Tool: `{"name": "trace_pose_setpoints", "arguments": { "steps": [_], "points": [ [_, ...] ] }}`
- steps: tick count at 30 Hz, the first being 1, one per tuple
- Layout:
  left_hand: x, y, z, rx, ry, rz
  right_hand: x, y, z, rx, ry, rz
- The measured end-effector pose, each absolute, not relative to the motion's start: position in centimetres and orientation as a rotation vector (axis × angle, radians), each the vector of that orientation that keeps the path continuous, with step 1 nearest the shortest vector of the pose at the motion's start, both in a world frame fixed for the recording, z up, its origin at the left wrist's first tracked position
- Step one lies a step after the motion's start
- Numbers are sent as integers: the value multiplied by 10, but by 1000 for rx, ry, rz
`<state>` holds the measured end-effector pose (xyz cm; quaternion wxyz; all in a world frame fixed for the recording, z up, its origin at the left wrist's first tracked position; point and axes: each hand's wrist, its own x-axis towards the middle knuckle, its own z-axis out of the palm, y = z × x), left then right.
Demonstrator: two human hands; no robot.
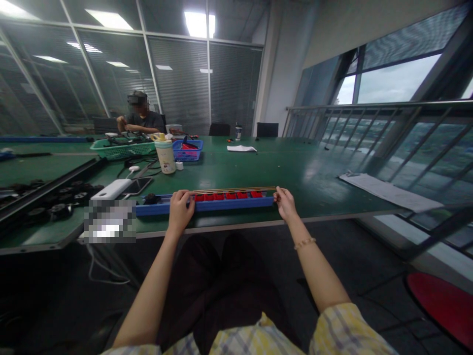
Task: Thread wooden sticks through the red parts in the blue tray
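A long blue tray lies along the near edge of the green table, with several red pieces in a row inside it and a black part near its left end. Thin orange-brown strips stretch above the red pieces between my hands. My left hand is closed around their left end, over the tray's front wall. At the tray's right end, my right hand pinches the other end of the strips between thumb and fingers.
Black parts fill a section at the left. A white power bank, a cup, a green basket and a blue basket stand beyond. Papers lie right. Another person sits across the table.
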<state>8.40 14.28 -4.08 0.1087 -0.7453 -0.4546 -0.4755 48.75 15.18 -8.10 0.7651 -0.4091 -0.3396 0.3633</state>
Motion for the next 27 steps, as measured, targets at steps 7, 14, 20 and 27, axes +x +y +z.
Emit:
{"name": "trace_pose_setpoints", "arguments": {
  "steps": [7, 14, 20, 27],
  "points": [
    [85, 141, -39, -2192, -1334, -1405, 485, 148, -78, -854, -674, 809],
    [85, 142, -38, -2207, -1350, -1386, 486, 147, -78, -856, -689, 800],
    [85, 142, -38, -2202, -1354, -1397, 486, 147, -77, -853, -652, 777],
    [85, 141, -38, -2209, -1352, -1407, 488, 148, -80, -814, -619, 779]
  ]
}}
